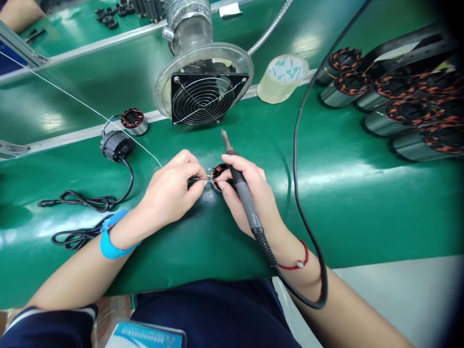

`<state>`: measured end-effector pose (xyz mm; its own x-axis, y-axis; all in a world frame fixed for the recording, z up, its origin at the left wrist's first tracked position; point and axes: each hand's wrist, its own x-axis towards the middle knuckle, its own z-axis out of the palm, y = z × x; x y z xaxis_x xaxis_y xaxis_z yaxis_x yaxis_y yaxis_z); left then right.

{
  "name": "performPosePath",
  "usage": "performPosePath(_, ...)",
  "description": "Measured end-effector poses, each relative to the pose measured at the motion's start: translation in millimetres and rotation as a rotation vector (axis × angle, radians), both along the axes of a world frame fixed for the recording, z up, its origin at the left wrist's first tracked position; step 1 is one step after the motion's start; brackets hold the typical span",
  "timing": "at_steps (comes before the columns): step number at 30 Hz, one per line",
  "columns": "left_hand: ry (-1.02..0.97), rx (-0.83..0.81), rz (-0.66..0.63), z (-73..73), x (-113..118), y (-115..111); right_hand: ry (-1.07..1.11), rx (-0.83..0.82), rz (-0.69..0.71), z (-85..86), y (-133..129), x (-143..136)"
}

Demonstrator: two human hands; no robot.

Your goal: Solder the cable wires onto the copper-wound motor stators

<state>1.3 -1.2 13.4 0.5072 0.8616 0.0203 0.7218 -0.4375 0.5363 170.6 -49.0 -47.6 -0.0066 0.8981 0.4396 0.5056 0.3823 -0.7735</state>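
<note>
My right hand (255, 191) is closed around a soldering iron (247, 203), its tip pointing up and away from the work. The thumb and fingertips of that hand also reach the thin leads of a small motor stator (218, 171) with copper windings, which they partly cover. From the left, my left hand (176, 186) pinches thin coloured wires (208, 179) beside the stator. A thin white strand (90, 112), like solder wire, runs from the upper left down to the left hand; where it ends is hidden.
A fume extractor fan (204, 100) hangs ahead of my hands, with a tape roll (283, 77) to its right. Several wound stators (406, 116) stand at right. A dark motor housing (116, 145), another stator (134, 121) and coiled black cables (89, 200) lie left. The iron's cord (296, 159) loops over my right forearm.
</note>
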Motion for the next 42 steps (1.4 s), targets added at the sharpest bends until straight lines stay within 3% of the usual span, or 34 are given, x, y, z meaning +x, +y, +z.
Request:
performPosePath(10, 0.063, 0.073, 0.005, -3.1, 6, -18, 0.157, 0.053, -0.117, 9.9, -39, 18)
performPosePath(15, 0.07, 0.094, 0.06, -7.3, 8, -23, 0.172, 0.17, -0.187, -1.9, -62, 21)
performPosePath(19, 0.064, 0.107, 0.096, -8.5, 9, -25, 0.153, 0.156, -0.183, -12.0, -75, 25)
performPosePath(32, 0.068, 0.095, 0.127, -6.8, 11, -26, 0.197, 0.078, -0.095, -15.7, -74, 24)
performPosePath(42, 0.078, 0.087, 0.132, -6.2, 12, -25, 0.204, 0.076, -0.109, -14.1, -74, 23)
